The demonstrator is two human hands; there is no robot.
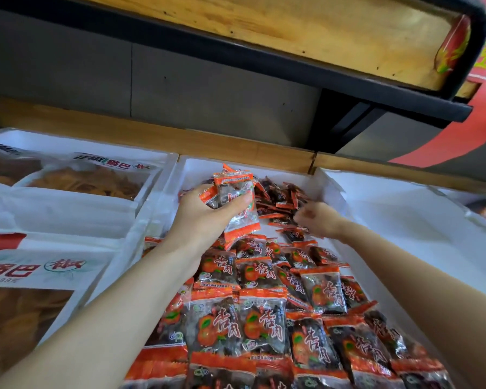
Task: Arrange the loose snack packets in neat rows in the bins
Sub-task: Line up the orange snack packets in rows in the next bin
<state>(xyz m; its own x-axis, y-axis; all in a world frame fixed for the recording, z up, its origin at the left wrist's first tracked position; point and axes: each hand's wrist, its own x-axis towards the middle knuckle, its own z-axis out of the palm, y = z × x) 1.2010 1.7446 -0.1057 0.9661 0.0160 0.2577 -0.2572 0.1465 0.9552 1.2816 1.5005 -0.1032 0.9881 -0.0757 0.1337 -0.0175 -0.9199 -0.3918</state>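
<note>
Head view of a shop display. The middle bin (345, 248), a white foam tray, holds small snack packets with orange ends and clear dark-filled windows.

In the near half, the rows of packets (264, 318) lie overlapping, printed faces up. At the far end, the loose packets (281, 199) lie heaped at mixed angles.

The left hand (205, 214) is raised over the far-left part of the bin. Its fingers and thumb are curled round a bundle of packets (236, 197), which stands nearly upright, tilted slightly, with the thumb pressed across the front packet.

The right hand (317, 220) reaches to the near edge of the loose heap, knuckles up and fingers bent downward among the packets. It is blurred, so whether it grips a packet cannot be told. The two hands are apart, with the heap between them.

To the left, large bags (87, 181) with clear windows lie in the left bin (68, 144). To the right is the right bin (404, 220), also white. A wooden shelf (320, 32) with a dark frame runs overhead, and a red banner (474, 122) hangs at far right.
</note>
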